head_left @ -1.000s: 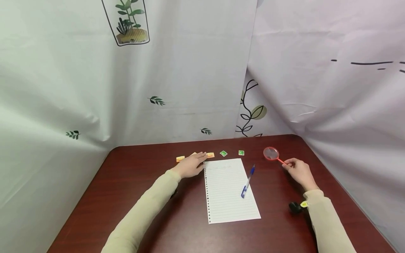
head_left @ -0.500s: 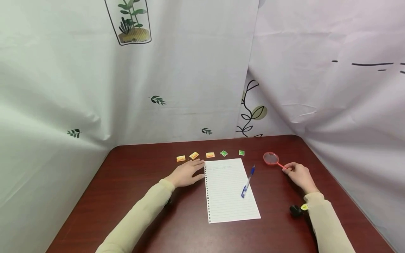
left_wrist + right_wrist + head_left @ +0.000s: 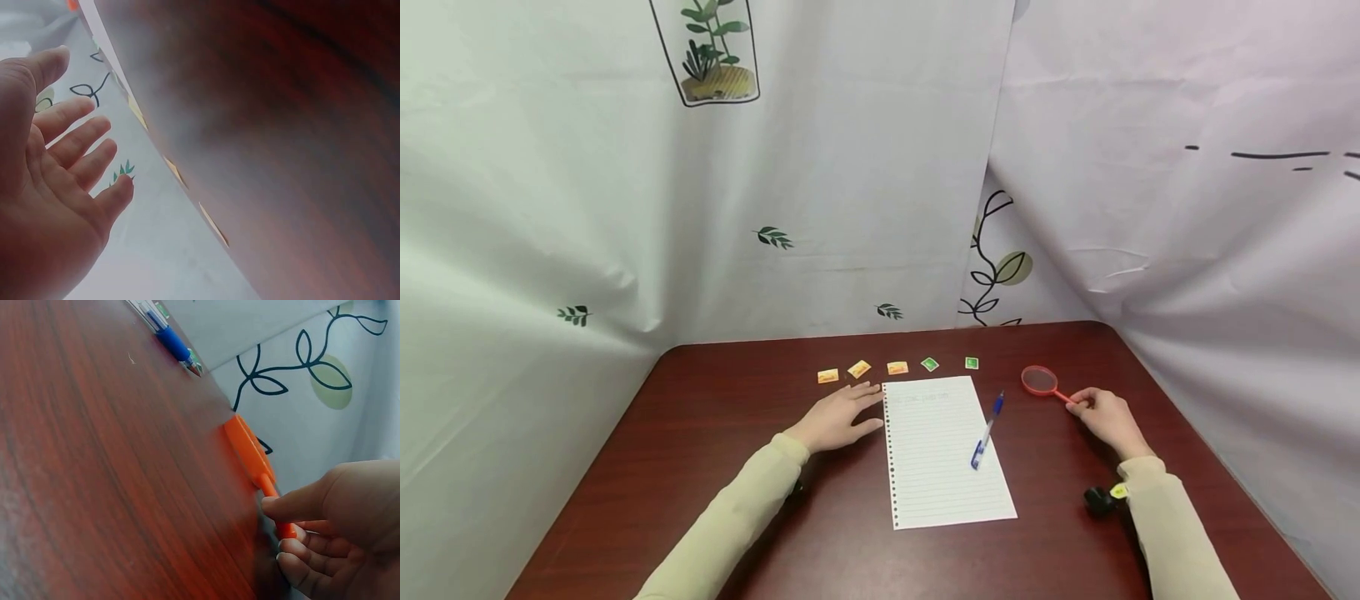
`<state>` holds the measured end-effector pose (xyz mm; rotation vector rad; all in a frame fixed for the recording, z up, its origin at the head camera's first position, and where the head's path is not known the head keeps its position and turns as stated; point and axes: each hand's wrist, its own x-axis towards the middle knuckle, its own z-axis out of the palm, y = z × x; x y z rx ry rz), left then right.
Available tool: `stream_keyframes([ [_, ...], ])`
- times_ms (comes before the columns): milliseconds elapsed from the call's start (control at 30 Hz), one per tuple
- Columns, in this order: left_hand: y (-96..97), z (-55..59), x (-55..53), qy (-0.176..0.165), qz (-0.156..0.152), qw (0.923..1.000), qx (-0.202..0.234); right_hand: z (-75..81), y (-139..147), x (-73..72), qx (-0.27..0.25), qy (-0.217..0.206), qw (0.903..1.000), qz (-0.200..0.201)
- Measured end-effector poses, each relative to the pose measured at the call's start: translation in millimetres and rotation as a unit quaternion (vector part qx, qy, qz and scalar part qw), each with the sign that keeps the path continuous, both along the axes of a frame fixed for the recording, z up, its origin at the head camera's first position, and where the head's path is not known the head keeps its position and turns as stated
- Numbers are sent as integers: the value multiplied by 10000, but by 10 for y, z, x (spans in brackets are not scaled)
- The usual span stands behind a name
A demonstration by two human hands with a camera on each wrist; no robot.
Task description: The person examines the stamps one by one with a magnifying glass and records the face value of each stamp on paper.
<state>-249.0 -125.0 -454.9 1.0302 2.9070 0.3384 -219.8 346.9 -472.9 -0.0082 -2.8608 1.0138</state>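
My right hand (image 3: 1108, 419) pinches the handle of a red-rimmed magnifying glass (image 3: 1040, 381) at the right of the table. In the right wrist view the thumb and fingers close on its orange-red handle (image 3: 267, 485). To the left of a lined, hole-punched sheet of paper (image 3: 940, 467) is my left hand (image 3: 835, 419), fingers spread and holding nothing; its fingertips are by the sheet's upper left edge. Faint writing shows near the top of the sheet. A blue pen (image 3: 987, 433) lies across the sheet's right edge.
Along the back of the table (image 3: 700, 450) lie several small stamp-like pieces, among them an orange one (image 3: 828, 376) and a green one (image 3: 972, 363). Printed white cloth (image 3: 865, 167) hangs behind and at both sides. A black device (image 3: 1099, 500) sits at the right wrist.
My left hand has drawn back and left from the orange pieces, uncovering them. The magnifying glass has shifted slightly left and nearer, still in my right hand.
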Motion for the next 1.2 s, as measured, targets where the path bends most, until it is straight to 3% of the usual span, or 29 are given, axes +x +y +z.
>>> stream_keyframes([
  [467, 33, 62, 75, -112, 119, 9990, 408, 1, -9, -3, 3, -271, 9996, 27],
  [833, 86, 11, 88, 48, -80, 9997, 204, 6, -17, 7, -49, -274, 9996, -44],
  [1200, 121, -32, 91, -25, 384, 9993, -38, 14, -4, 1, -83, -343, 9994, -6],
])
